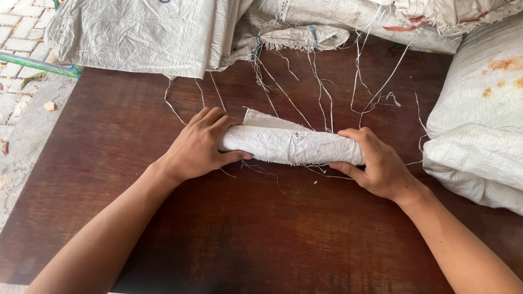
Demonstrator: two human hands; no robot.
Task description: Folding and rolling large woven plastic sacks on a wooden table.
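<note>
hands (289,155) grip rolled sack (291,146) | roll ends hidden | table (261,234)

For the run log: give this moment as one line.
left hand: grips rolled woven sack | right hand: grips other end | sack: lying on brown table

2 bare forearms, no sleeves, rings or watch on either hand.
</note>
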